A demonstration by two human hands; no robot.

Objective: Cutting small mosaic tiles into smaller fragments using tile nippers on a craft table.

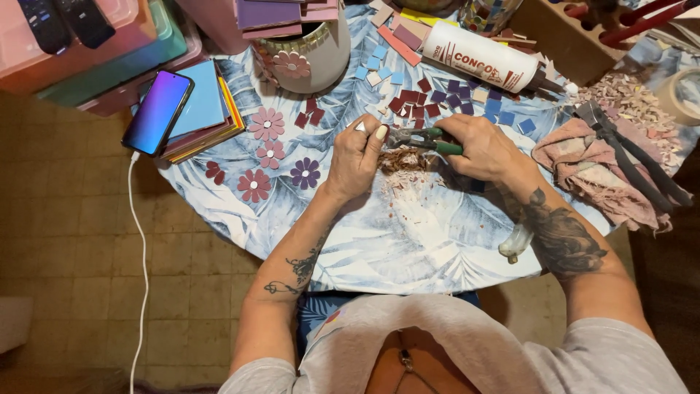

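The right hand (485, 149) is closed tight around the green handles of a pair of nippers (415, 138). The metal jaws of the nippers point toward the left hand (357, 157). The left hand is pinched shut, with thumb and fingers pressed on a small tile piece (359, 126) right at the tip of the nippers. The piece is so small that its shape is hard to tell.

Just below the nippers lies a little pile of tile crumbs (403, 160) on the round table with a blue leaf cloth (408, 241). Past the nippers, farther from the person, small square tiles (430, 102) in dark red, purple and blue are spread out. Beyond those lies a white glue bottle (485, 58) on its side.

To the left of the nippers are flat flower shapes (268, 124) in pink, red and purple. Farther left, a phone (158, 111) rests on a stack of coloured sheets (211, 109). To the right of the nippers, a pink rag (590, 171) holds black pliers (631, 157).
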